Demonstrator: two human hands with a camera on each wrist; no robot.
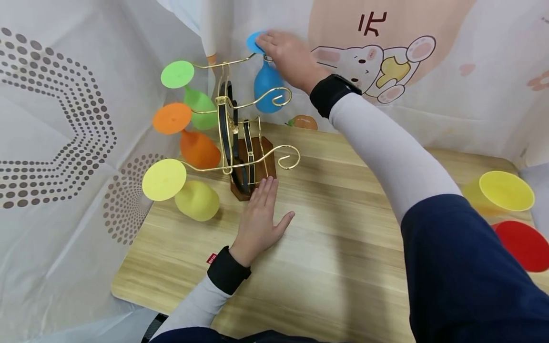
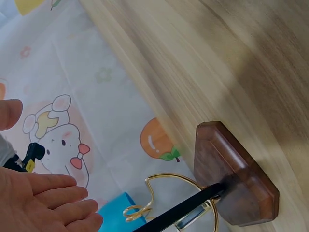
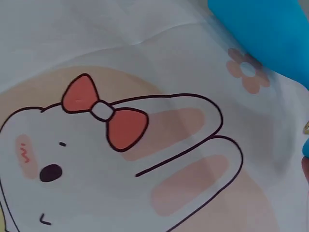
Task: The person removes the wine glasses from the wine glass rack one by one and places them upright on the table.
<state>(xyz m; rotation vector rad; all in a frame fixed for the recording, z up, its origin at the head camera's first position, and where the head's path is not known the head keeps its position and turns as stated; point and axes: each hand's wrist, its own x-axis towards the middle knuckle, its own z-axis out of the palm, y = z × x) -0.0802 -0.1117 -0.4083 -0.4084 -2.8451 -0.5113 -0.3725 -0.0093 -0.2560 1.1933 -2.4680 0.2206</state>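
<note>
Navy sleeve [image 1: 459, 271] foremost, blue goblet [image 1: 268, 89] points bowl-down, long axis near-vertical.

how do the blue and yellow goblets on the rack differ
Place: on the rack, the blue goblet is farther right and farther back in the head view than the yellow goblet. Contact: the right hand is on the blue goblet's base; no hand touches the yellow goblet. Both are upside down, bases up.

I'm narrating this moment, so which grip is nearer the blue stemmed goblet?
Right. The right grip touches the foot of the blue stemmed goblet; the left grip is farther off, toward the person, by the octagonal wooden base.
</note>
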